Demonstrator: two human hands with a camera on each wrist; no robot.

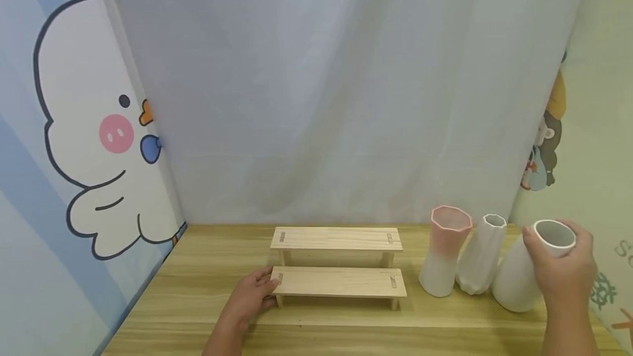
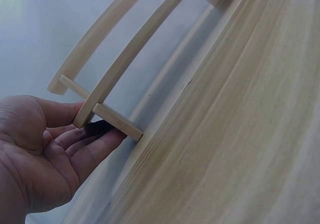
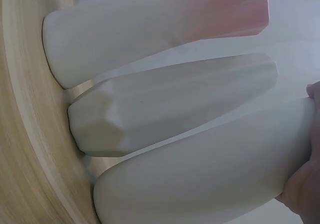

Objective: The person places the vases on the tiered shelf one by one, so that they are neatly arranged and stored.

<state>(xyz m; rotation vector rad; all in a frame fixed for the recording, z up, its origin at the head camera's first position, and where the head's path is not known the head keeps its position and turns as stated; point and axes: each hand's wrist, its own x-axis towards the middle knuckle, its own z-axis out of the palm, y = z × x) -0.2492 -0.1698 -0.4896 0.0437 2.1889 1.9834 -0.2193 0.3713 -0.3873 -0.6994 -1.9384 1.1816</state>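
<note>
At the left end of the front wooden riser (image 1: 341, 282), my left hand (image 1: 249, 296) grips the board's edge. In the left wrist view its thumb lies on the board's end and its fingers (image 2: 95, 151) reach beneath, against the leg (image 2: 117, 121). On the right, my right hand (image 1: 568, 276) holds a smooth white vase (image 1: 516, 282) around its upper part, thumb near the rim. That vase stands at the right of a faceted white vase (image 1: 479, 260) and a pink-and-white vase (image 1: 442, 257). The right wrist view cuts off most of the right hand (image 3: 302, 184).
A second wooden riser (image 1: 336, 239) stands behind the front one on the wood-grain table (image 1: 198, 284). A grey-white curtain (image 1: 316, 98) hangs behind the table. Printed walls flank it, with a cartoon duck (image 1: 94, 98) on the left.
</note>
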